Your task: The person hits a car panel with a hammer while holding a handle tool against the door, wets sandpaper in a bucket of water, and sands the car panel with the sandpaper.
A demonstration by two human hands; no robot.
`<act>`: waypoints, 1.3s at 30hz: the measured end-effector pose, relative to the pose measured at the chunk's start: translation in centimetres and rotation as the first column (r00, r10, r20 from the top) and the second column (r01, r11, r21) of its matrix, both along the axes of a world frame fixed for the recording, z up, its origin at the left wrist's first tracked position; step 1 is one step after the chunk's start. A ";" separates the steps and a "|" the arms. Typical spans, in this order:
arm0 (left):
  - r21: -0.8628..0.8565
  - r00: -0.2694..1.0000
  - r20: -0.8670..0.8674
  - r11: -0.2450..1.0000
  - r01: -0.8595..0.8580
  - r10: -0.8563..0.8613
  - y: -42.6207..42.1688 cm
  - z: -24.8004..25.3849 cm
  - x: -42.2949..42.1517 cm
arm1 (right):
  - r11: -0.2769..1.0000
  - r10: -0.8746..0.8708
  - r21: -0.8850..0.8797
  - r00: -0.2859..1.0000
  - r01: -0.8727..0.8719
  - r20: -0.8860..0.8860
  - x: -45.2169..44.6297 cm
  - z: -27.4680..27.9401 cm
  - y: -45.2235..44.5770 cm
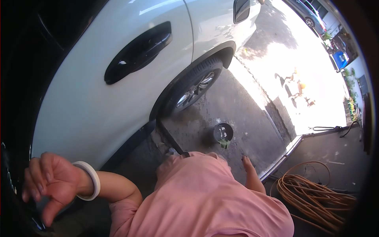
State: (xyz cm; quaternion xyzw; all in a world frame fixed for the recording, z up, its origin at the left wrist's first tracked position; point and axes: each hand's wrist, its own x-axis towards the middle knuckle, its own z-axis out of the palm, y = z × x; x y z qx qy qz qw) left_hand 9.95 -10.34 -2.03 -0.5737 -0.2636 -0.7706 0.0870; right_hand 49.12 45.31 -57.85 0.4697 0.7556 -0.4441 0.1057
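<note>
My left hand (51,181) is raised at the lower left, next to the dark edge of the white car (87,102). Its fingers are loosely bent, the thumb stands apart from them, and I see nothing held. A white ring, like a roll of tape (92,181), circles that wrist. My right hand (246,161) hangs low beyond my pink shirt (205,193); it is small and its fingers are unclear. A black door handle with a dark cup surround (138,53) is on the car's side.
A black bucket (223,133) with a green cloth (224,143) over its rim stands on the concrete near the car's wheel (197,87). An orange hose (312,193) lies coiled at right, beside a grey panel (327,152). Beyond is a sunlit driveway with another car (310,19).
</note>
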 end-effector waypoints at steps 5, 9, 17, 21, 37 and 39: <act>0.001 0.968 0.066 0.970 -0.243 0.242 -4.7 -3.5 -6.6 | 0.985 0.052 0.168 0.995 -0.036 -0.087 -12.0 2.2 -1.5; -0.098 0.983 0.117 0.986 -0.131 0.143 -2.7 -7.2 -10.8 | 0.988 0.041 0.155 0.992 -0.022 -0.119 -14.7 7.2 -4.5; -0.471 0.937 0.013 0.829 -0.301 0.348 8.8 -7.7 -15.5 | 0.964 -0.122 0.247 0.990 0.100 0.074 1.9 -1.9 -3.8; -0.545 0.921 -0.222 0.743 -0.389 0.319 15.5 -2.7 -17.1 | 0.575 -0.793 -0.304 0.609 0.759 0.019 -7.7 3.6 -11.9; 0.715 -0.678 -0.697 0.303 -0.630 0.233 51.4 18.1 -39.7 | 0.936 -0.124 -0.063 0.157 0.348 -0.980 -60.4 27.7 -7.5; 0.756 -0.729 -0.648 0.299 -0.582 0.221 53.5 18.2 -42.3 | 0.921 -0.004 0.073 0.198 0.383 -0.980 -60.7 25.9 -12.9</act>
